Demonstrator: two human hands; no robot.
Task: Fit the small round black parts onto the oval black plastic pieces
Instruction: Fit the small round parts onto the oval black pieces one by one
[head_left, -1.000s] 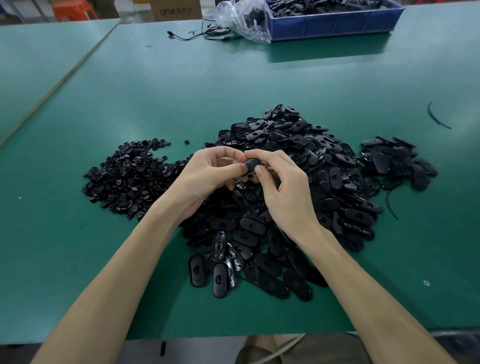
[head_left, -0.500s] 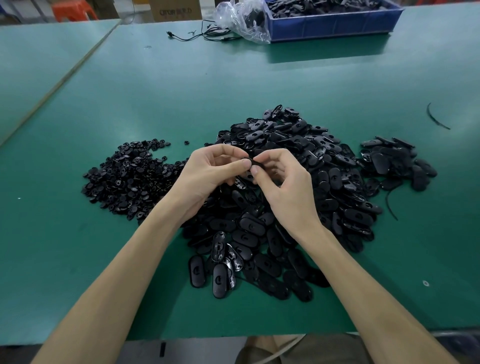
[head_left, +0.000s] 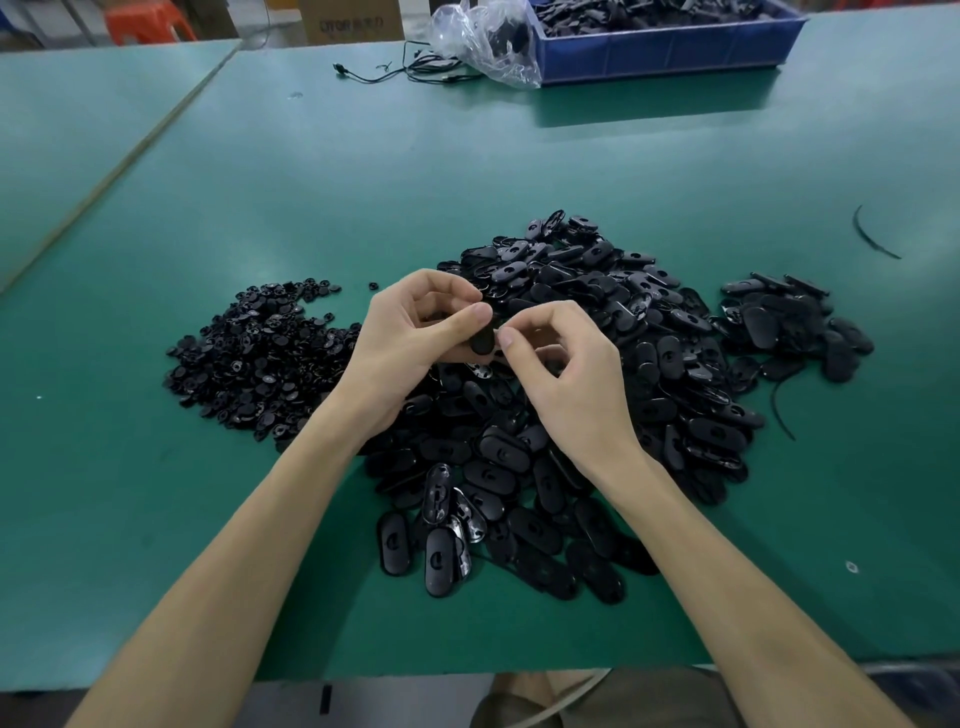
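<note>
A large heap of oval black plastic pieces (head_left: 597, 374) covers the middle of the green table (head_left: 363, 171). To its left lies a pile of small round black parts (head_left: 260, 353). My left hand (head_left: 410, 332) grips one oval black piece (head_left: 482, 343) above the heap, thumb on top. My right hand (head_left: 566, 374) pinches at that piece's right edge with thumb and forefinger; whether a round part sits between those fingertips is hidden. A smaller group of oval pieces (head_left: 795, 327) lies apart at the right.
A blue bin (head_left: 670, 49) full of black parts stands at the far edge, with a clear plastic bag (head_left: 488, 47) and a black cable (head_left: 410, 67) beside it. A thin black strip (head_left: 872, 234) lies at the far right. The table's front edge runs under my forearms.
The oval piece between my fingers has turned so its broad face shows. Both hands stay over the heap, the right fingertips shifted a little lower on the piece.
</note>
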